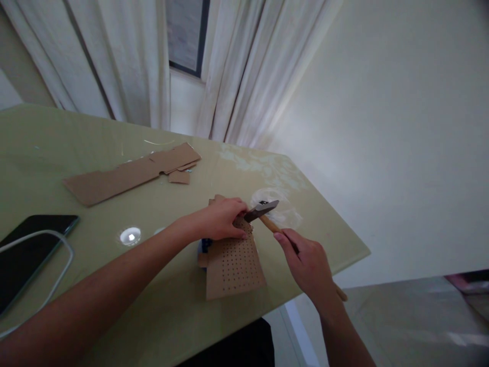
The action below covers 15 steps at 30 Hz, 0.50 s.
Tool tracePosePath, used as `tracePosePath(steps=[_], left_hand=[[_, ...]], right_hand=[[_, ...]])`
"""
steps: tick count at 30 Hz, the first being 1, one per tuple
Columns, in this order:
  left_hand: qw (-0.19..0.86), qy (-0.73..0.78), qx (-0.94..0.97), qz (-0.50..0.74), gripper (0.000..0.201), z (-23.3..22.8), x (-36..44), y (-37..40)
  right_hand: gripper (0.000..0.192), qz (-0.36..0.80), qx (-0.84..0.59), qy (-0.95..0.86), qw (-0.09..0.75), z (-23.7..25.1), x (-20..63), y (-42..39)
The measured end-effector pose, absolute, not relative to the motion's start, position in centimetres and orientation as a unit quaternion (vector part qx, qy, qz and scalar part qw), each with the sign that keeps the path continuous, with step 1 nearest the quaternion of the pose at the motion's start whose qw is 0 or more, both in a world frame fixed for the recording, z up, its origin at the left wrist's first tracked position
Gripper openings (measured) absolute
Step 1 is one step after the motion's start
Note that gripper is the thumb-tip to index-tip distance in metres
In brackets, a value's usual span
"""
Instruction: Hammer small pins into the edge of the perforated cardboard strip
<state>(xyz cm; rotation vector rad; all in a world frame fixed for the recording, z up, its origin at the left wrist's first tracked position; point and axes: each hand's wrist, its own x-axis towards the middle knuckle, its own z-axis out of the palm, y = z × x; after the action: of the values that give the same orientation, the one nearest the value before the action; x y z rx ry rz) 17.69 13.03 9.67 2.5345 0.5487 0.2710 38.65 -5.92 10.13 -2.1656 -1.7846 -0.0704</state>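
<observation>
My right hand is closed around the wooden handle of a hammer. The hammer's dark metal head is at the far right corner of a brown cardboard piece, close to my left fingertips. Rows of small punched holes cover much of this cardboard. My left hand grips its far end, thumb on top and fingers bent over the edge. Whether a small item is pinched under those fingers cannot be made out. A blue object shows partly from beneath the cardboard's left side.
Torn cardboard strips lie toward the back left of the pale green table. A dark tablet with a white cable is at the left. Scuff marks and the table's edge lie to the right. Curtains hang behind.
</observation>
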Motion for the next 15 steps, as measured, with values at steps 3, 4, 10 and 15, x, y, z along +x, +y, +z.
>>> tracePosePath(steps=[3, 4, 10, 15], left_hand=[[0.267, 0.201, 0.936, 0.108, 0.032, 9.5, 17.7, 13.1], [0.267, 0.199, 0.936, 0.111, 0.031, 9.5, 17.6, 13.0], [0.262, 0.191, 0.939, 0.112, 0.037, 9.4, 17.5, 13.0], [0.207, 0.219, 0.937, 0.176, 0.036, 10.1, 16.5, 13.7]], right_hand=[[0.062, -0.009, -0.756, -0.632, 0.17, 10.1, 38.4, -5.9], [0.063, -0.006, -0.755, -0.635, 0.163, 10.1, 38.3, -5.9], [0.056, -0.002, -0.759, -0.6, 0.252, 8.2, 38.3, -7.0], [0.056, -0.023, -0.774, -0.517, 0.366, 5.6, 38.6, -9.0]])
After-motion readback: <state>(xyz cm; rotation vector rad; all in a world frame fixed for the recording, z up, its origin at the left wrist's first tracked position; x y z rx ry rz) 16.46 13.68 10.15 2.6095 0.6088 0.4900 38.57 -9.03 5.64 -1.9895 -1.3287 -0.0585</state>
